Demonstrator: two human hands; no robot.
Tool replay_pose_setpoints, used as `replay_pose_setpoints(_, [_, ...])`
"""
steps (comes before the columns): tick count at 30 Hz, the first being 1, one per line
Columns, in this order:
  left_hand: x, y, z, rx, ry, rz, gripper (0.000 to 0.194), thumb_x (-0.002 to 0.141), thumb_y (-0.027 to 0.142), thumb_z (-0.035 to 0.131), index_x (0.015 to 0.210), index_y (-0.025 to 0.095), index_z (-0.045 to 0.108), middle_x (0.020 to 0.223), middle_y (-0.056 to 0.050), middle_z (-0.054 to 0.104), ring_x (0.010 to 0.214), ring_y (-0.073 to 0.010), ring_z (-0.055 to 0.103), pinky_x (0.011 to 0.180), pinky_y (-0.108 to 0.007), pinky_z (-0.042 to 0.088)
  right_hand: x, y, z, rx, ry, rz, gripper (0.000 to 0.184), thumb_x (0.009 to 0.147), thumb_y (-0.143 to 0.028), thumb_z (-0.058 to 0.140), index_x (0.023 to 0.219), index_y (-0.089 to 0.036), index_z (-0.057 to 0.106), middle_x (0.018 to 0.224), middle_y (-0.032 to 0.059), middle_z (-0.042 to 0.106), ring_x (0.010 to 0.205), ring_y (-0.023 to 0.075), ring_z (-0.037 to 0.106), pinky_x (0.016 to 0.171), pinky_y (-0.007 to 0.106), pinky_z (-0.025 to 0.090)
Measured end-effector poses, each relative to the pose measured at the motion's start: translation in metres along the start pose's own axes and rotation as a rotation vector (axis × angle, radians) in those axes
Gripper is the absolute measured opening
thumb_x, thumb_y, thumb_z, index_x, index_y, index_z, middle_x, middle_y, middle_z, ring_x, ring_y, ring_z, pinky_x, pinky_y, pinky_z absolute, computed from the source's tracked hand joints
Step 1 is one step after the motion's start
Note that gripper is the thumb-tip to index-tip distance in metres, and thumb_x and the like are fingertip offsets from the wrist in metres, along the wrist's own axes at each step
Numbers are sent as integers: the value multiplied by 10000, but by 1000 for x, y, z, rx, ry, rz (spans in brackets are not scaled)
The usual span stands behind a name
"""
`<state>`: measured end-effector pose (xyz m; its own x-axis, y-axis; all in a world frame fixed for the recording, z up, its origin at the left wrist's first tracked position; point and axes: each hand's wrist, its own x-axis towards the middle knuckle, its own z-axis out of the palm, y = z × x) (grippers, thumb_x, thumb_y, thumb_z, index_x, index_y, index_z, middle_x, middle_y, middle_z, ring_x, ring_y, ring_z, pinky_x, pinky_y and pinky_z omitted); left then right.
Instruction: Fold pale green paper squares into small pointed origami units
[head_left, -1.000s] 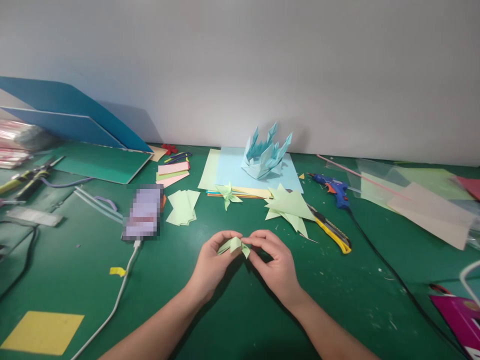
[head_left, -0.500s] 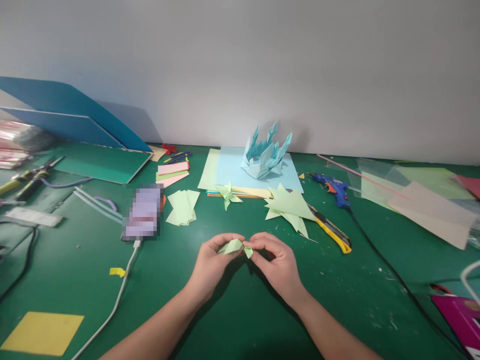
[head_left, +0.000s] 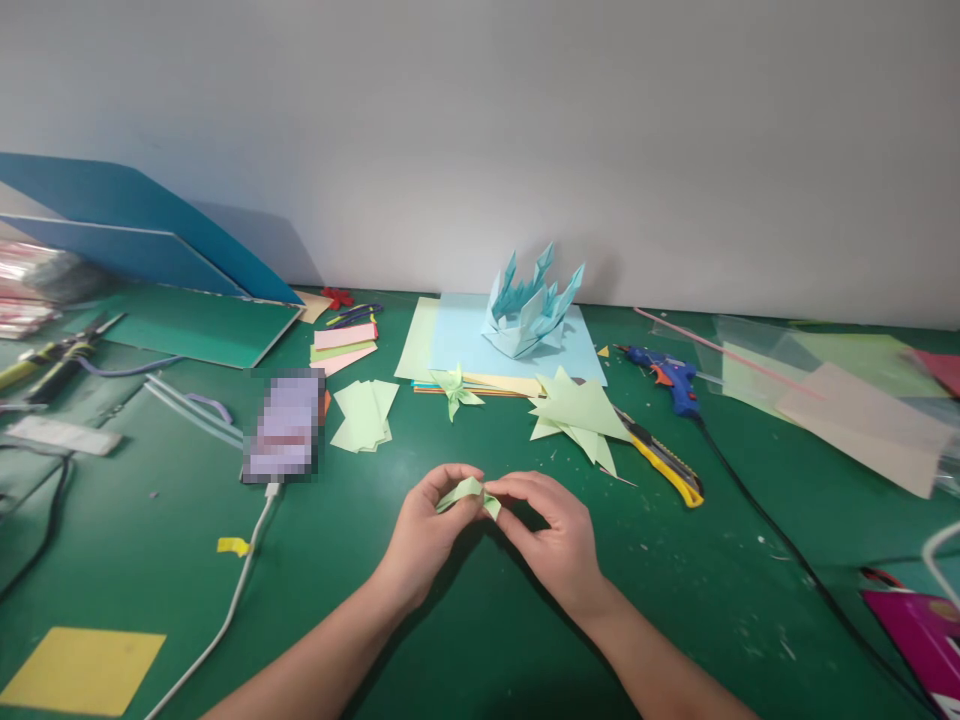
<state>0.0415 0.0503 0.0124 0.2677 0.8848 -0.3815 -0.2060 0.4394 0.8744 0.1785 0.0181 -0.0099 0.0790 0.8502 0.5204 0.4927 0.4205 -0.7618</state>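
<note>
Between my two hands is a small folded piece of pale green paper (head_left: 466, 490). My left hand (head_left: 431, 525) pinches it between thumb and fingers on the left. On the right side, my right hand (head_left: 559, 525) grips its end, thumb below and index finger above. The fingers partly cover the folds. Beyond the hands lies a pale green folded paper star (head_left: 454, 392). Pale green paper triangles (head_left: 579, 408) are piled to its right, and pale green paper rectangles (head_left: 365, 415) are stacked to its left.
A light blue folded paper crown (head_left: 525, 318) stands on paper sheets by the wall. Rightward lie a yellow utility knife (head_left: 664, 465) and a blue glue gun (head_left: 667, 375) with a black cord. A phone (head_left: 285, 425) with white cable (head_left: 241, 590) is on the left.
The folded paper's right end now tilts differently and sits closer to the left part. My right hand has shifted slightly, while the left keeps its pinch.
</note>
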Motion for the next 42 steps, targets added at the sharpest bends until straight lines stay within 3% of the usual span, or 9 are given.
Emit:
replay_pose_setpoints(15, [3,1,-1,-131,-40,-121,333,551,328,816,770,136,654,694,4,657,652,-89,606,723,-214,493,0,-1,-1,10,53,-96,169,806,-77,559,804,-209,666,745,32,693,685,157,647,644,275,514])
replay_pose_setpoints(24, [0,4,-2,-158,-45,-139,312,547,291,822,752,138,643,713,-3,658,665,-91,605,722,-214,498,1,-2,0,93,82,24,128,802,-143,584,742,-216,670,731,29,690,678,163,648,640,279,533])
replay_pose_setpoints(33, [-4,1,0,-39,-87,51,220,645,283,751,759,167,604,761,12,586,694,-105,574,742,-237,472,2,-5,-3,147,18,118,121,814,-150,556,768,-212,649,732,29,668,706,162,626,662,281,513])
replay_pose_setpoints(42, [-5,-1,-2,-69,-139,16,214,651,275,750,769,169,606,779,14,586,711,-107,570,766,-246,457,1,-5,0,247,17,198,88,825,-181,532,749,-195,575,717,12,599,671,139,581,629,246,493])
